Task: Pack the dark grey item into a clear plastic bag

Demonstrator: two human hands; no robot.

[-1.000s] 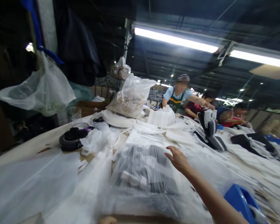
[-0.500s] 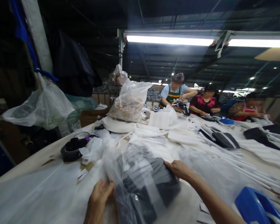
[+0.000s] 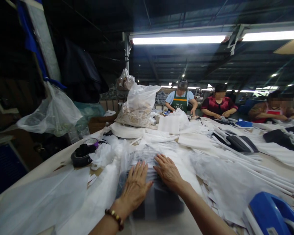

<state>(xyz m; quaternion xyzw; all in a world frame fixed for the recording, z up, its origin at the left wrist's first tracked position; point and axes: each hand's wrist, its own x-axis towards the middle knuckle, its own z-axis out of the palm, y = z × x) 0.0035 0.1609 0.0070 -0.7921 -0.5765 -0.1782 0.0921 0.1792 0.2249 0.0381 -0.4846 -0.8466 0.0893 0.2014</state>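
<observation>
Both of my hands lie flat, fingers spread, on a clear plastic bag [image 3: 147, 202] with a dark item inside, in the middle of the long table [image 3: 51, 163]. My left hand [image 3: 135, 184] presses the bag's left part; a beaded bracelet [image 3: 115, 218] sits on that wrist. My right hand [image 3: 168, 171] presses the bag's far right part. Neither hand grips anything.
A large clear bag of light scraps [image 3: 137, 106] stands at the back. Black tape rolls [image 3: 81, 155] lie at left. White sheets [image 3: 191, 140] and dark pieces [image 3: 240, 143] cover the table. A blue plastic thing [image 3: 271, 215] sits at lower right. Three people [image 3: 181, 99] work at the far end.
The bag was held up by both hands half a second ago; now it lies on the table and both hands rest flat on it. The head camera has turned slightly.
</observation>
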